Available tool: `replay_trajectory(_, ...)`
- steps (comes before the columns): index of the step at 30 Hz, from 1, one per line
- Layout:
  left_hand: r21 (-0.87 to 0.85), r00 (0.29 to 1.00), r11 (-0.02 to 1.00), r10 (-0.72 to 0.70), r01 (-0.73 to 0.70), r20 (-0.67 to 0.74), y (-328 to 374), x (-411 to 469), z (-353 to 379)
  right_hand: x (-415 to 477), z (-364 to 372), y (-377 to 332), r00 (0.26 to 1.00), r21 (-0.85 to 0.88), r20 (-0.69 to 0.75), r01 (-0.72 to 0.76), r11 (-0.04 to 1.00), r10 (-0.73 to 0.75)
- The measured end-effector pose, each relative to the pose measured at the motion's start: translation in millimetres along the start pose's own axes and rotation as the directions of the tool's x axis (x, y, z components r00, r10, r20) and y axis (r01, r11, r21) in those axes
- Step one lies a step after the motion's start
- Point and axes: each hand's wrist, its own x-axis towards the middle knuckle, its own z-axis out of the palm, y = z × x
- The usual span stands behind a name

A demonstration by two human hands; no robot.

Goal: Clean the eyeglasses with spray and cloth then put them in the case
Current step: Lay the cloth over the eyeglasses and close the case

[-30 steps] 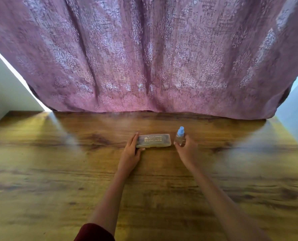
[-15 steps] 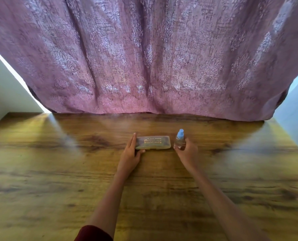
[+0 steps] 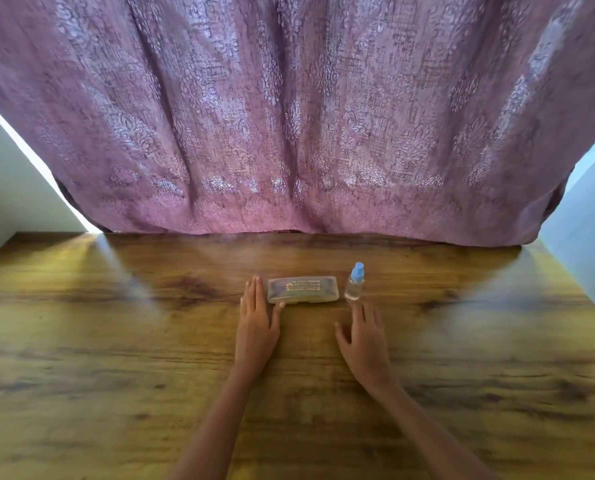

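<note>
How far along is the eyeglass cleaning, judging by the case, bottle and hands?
Done: nothing can be confirmed; the case lies shut on the table, no glasses or cloth outside it. In hand: nothing; the left hand lies flat at the case's left end, the right hand is open just short of the upright spray bottle. Left: unclear, either everything or nothing.

Bare left hand (image 3: 256, 323), bare right hand (image 3: 365, 341); long slender fingers; slim forearms (image 3: 216, 417) uncovered to frame edge.
</note>
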Motion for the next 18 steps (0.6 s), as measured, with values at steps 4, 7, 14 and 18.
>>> replay_trajectory(4,0.142,1.0,0.99,-0.015,0.016,-0.003,8,-27,4,-10,14,-10,0.985,-0.005,0.085,0.148,0.989,-0.147)
replay_trajectory(7,0.194,0.995,0.977,-0.099,0.091,0.028,15,-45,8,-15,22,-16,0.974,-0.03,0.168,0.159,0.987,-0.152)
replay_trajectory(14,0.363,0.982,0.926,-0.156,0.108,0.107,14,-59,14,-17,31,-14,0.96,-0.145,0.263,0.141,0.979,-0.099)
replay_trajectory(18,0.389,0.982,0.916,-0.151,0.096,0.114,14,-59,14,-18,34,-12,0.954,-0.19,0.282,0.163,0.968,-0.105)
